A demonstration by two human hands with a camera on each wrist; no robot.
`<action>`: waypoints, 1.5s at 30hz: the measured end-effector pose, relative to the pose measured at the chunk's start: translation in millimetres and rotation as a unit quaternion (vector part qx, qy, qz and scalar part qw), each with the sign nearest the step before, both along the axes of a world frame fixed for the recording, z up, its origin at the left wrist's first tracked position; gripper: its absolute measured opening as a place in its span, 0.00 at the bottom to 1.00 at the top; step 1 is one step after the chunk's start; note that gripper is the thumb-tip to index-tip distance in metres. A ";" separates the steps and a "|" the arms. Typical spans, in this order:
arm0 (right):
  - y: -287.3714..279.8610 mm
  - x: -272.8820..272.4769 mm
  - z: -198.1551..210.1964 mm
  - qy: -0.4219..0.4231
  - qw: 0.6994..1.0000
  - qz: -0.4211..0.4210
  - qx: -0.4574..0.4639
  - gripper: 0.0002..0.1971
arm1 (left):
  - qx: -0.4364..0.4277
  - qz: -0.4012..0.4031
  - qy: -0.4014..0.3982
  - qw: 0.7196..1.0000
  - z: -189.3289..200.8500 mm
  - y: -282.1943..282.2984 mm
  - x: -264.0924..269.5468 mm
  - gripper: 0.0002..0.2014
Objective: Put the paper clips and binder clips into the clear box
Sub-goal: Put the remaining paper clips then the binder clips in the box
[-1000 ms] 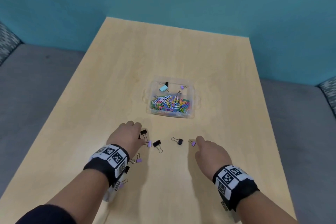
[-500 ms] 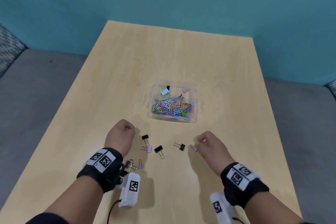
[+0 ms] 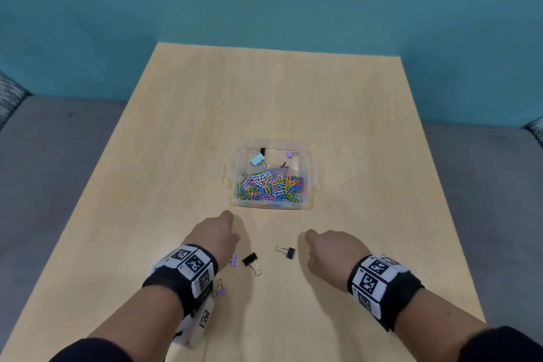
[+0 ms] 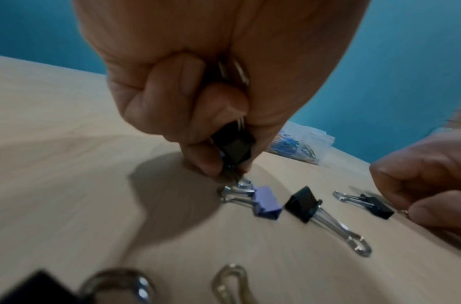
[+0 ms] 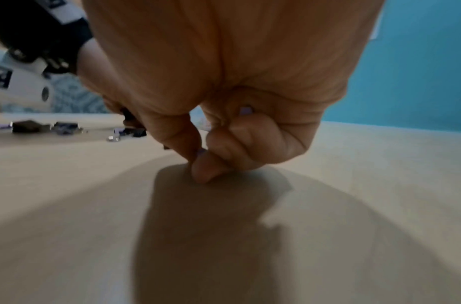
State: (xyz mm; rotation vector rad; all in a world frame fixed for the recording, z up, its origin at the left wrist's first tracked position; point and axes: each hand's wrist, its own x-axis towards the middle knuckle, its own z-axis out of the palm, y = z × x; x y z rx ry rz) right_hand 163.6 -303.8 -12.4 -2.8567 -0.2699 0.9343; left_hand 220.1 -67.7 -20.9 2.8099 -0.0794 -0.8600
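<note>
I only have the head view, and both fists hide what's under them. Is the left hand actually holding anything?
Observer: Yes. The left wrist view shows the left hand pinching a black binder clip between thumb and fingers.
Operator: And the right hand?
Observer: In the right wrist view the right hand is curled, thumb against fingertip, and slivers of a purple clip peek out of the grip.

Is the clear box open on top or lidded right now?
Open. In the head view the clear box shows no lid; the paper clips and a few binder clips lie uncovered inside it.
</note>
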 end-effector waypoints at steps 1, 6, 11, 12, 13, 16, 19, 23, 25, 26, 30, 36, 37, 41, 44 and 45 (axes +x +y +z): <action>-2.2 3.9 2.5 0.005 1.000 0.019 -0.005 0.04 | 0.000 -0.002 0.003 1.000 -0.2 0.3 1.3 0.07; -14.6 33.1 23.1 0.003 0.993 -0.071 0.093 0.04 | -0.004 0.025 0.030 0.999 0.1 0.5 5.2 0.05; -5.8 107.2 41.8 -0.103 0.958 -0.137 0.229 0.07 | -0.075 0.085 0.042 0.993 17.5 2.9 29.0 0.06; -1.6 123.7 40.8 -0.117 0.961 -0.124 0.217 0.08 | -0.090 0.095 0.033 0.991 24.2 2.4 37.3 0.07; 2.7 139.0 37.1 -0.127 0.965 -0.112 0.198 0.09 | -0.096 0.095 0.018 0.991 31.1 1.1 46.8 0.07; 14.8 170.5 22.3 -0.115 0.978 -0.094 0.145 0.13 | -0.089 0.064 -0.037 0.993 46.9 -6.7 80.8 0.06; 16.1 173.5 18.2 -0.111 0.973 -0.124 0.160 0.17 | -0.098 0.058 -0.065 0.991 54.8 -21.1 115.7 0.05; -1.1 132.1 28.8 -0.220 0.926 -0.201 0.230 0.17 | -0.148 0.117 -0.033 0.981 50.5 -45.7 150.7 0.06; -5.9 95.2 30.6 -0.245 0.911 -0.213 0.255 0.14 | -0.158 0.128 -0.019 0.979 44.7 -57.0 160.2 0.08; -5.9 76.0 28.6 -0.243 0.913 -0.201 0.260 0.13 | -0.158 0.128 -0.013 0.979 41.2 -62.0 162.9 0.08; 8.1 15.1 12.9 -0.141 0.963 -0.117 0.197 0.13 | -0.196 0.133 -0.002 0.971 31.5 -72.4 163.7 0.08; 32.9 -15.4 -10.0 -0.074 0.986 -0.063 0.133 0.15 | -0.225 0.142 -0.100 0.959 39.0 -36.7 134.2 0.05; 36.1 -16.6 -15.1 -0.083 0.988 -0.056 0.118 0.14 | -0.230 0.151 -0.101 0.956 39.1 -24.8 123.6 0.05; 46.6 -15.7 -30.0 -0.124 0.988 -0.033 0.087 0.16 | -0.216 0.186 -0.079 0.955 27.6 28.4 69.4 0.06; 50.1 -13.3 -23.8 -0.130 0.987 -0.047 0.085 0.13 | -0.188 0.205 -0.055 0.959 18.2 64.4 25.8 0.09; 50.2 -12.3 -20.3 -0.130 0.985 -0.060 0.097 0.11 | -0.183 0.211 -0.046 0.959 15.6 73.8 11.4 0.09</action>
